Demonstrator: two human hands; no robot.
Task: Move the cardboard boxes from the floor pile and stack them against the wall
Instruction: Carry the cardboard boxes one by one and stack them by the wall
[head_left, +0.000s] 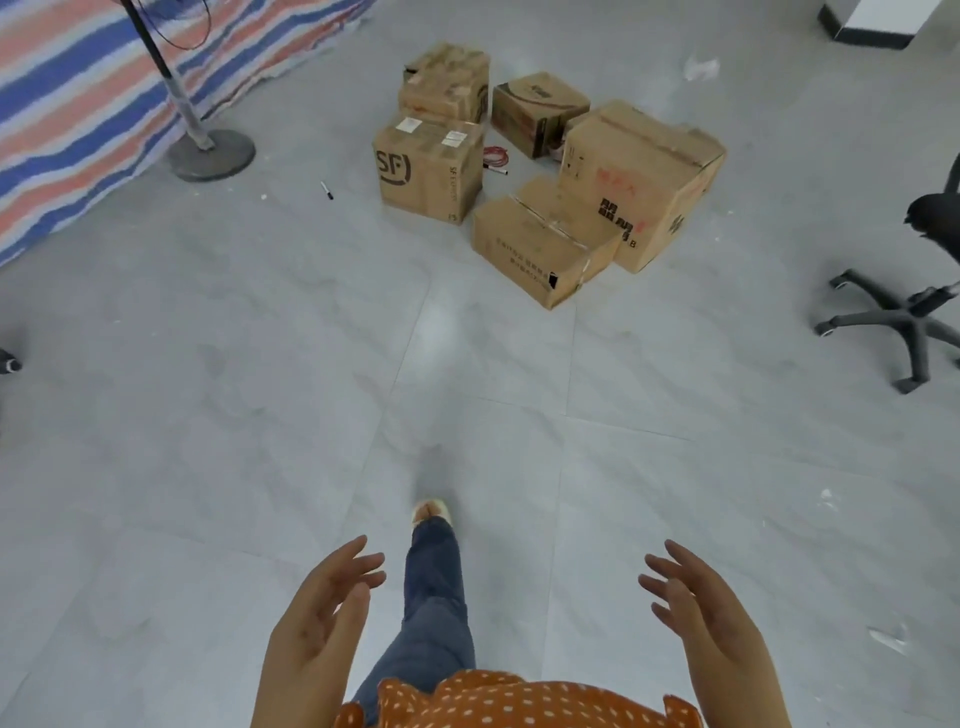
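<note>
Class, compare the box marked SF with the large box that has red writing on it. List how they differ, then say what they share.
The SF box is smaller and roughly cube-shaped; the red-lettered box is the biggest in the pile and longer. The SF box carries a dark logo and white labels on top; the red-lettered box shows red and black characters on its side. The SF box stands apart at the left; the red-lettered box has a low box against its front. Both are brown cardboard, closed, on the grey floor.
</note>
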